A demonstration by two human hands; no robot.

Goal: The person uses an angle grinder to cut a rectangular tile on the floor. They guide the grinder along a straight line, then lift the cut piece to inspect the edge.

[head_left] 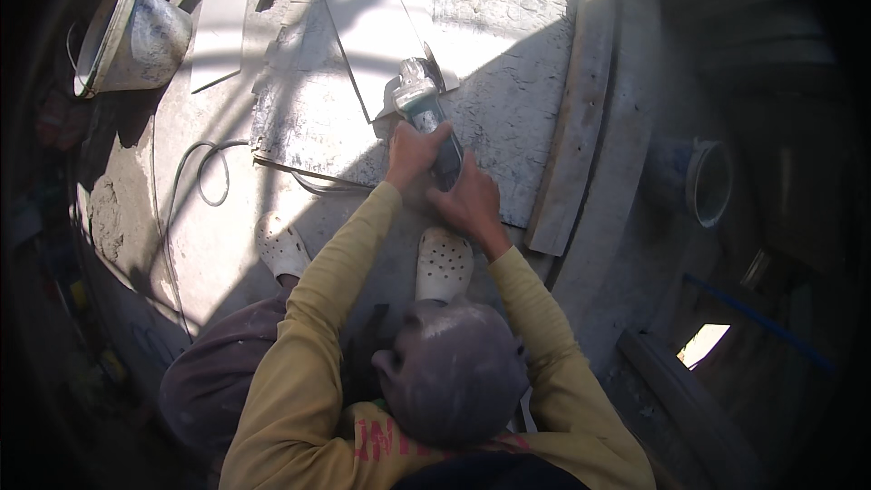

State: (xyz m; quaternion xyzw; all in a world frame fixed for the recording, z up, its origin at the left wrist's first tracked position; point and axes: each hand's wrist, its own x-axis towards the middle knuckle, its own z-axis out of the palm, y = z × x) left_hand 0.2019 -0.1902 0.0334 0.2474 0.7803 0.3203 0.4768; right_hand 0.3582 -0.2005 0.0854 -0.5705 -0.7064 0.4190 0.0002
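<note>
Both of my hands are wrapped round an angle grinder. My left hand closes on its body just behind the metal head, and my right hand grips the rear of the body. The disc edge stands upright at the right of the head, over a pale tile in bright sun. A thin dark line runs along the tile up from the disc. Beneath the tile lies a rough, worn board. Whether the disc is turning, I cannot tell.
A wooden plank lies along the board's right side. Left are a dirty bucket, a narrow tile piece and a looped cable. Another bucket stands in shade at right. My pale clogs are close to the board's near edge.
</note>
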